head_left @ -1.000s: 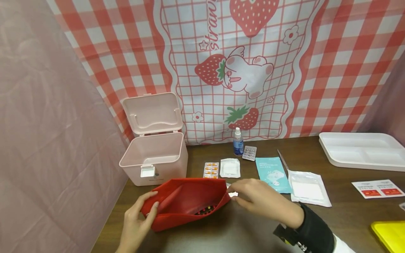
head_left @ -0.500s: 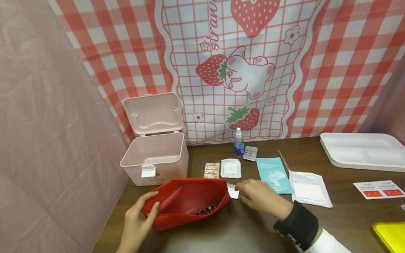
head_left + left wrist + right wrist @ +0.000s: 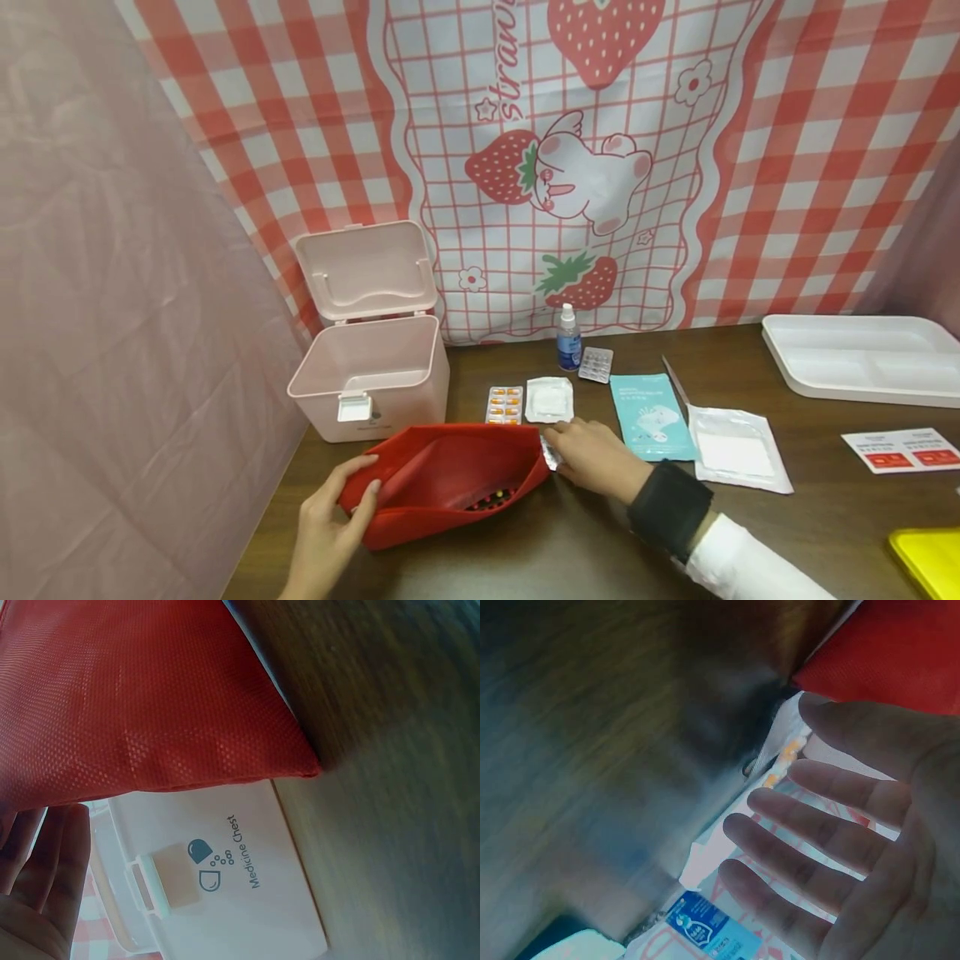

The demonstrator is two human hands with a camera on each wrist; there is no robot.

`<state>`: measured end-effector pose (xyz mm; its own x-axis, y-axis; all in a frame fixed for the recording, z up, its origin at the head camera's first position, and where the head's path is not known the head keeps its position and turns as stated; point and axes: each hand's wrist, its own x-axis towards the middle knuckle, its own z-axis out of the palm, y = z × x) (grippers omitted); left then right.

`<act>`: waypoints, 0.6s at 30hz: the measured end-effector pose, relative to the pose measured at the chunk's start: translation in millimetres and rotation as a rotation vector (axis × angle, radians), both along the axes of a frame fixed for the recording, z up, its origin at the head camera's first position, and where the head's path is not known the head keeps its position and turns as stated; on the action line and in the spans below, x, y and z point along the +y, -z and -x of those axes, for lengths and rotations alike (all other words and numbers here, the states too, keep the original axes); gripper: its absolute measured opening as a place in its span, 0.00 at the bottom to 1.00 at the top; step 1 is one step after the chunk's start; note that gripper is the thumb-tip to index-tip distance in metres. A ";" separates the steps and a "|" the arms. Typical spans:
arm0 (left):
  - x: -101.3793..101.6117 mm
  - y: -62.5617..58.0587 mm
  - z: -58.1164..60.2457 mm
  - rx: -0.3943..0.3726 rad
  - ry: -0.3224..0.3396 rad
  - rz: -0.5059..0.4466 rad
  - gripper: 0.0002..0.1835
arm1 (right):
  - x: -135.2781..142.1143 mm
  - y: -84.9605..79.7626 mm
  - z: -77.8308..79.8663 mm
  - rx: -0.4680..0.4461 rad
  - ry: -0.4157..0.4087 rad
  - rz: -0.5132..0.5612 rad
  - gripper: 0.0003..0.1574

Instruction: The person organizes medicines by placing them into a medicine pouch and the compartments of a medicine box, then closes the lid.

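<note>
My left hand (image 3: 330, 512) grips the left end of a red fabric pouch (image 3: 442, 529), thumb at the near side and fingers beyond. The pouch gapes upward, and a dark item with coloured dots (image 3: 492, 500) shows inside. At the pouch's right end, my right hand (image 3: 596, 458) has its fingertips right at a small silver foil pack (image 3: 551, 454), which the hand partly covers. In the right wrist view the fingers are spread and fairly straight, the thumb apart from them. A blister pack of orange capsules (image 3: 504, 406) lies behind the pouch.
A pink medicine chest (image 3: 375, 412) stands open at the back left. Behind the right hand are a gauze packet (image 3: 550, 402), spray bottle (image 3: 568, 342), blister pack (image 3: 596, 365), teal packet (image 3: 651, 417), tweezers (image 3: 675, 382) and white dressing (image 3: 738, 454). A white tray (image 3: 855, 388) stands farther right.
My right hand drew slightly right, showing the foil pack on the table, then came back left over it. The forearm has swung nearer. My left hand and the pouch keep their place.
</note>
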<state>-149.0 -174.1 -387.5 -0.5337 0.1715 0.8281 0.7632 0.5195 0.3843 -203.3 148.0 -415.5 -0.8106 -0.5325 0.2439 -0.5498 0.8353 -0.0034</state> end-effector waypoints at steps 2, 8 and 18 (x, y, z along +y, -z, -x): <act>0.1 0.1 -0.2 0.000 0.000 0.001 0.23 | -2.2 2.0 2.1 -0.022 0.005 -0.008 0.16; -0.1 0.5 0.2 0.002 -0.005 0.008 0.23 | -8.6 4.5 5.4 -0.096 0.029 -0.017 0.15; -0.7 0.6 0.6 0.001 -0.014 0.013 0.23 | -10.1 4.2 6.5 -0.103 0.018 0.005 0.12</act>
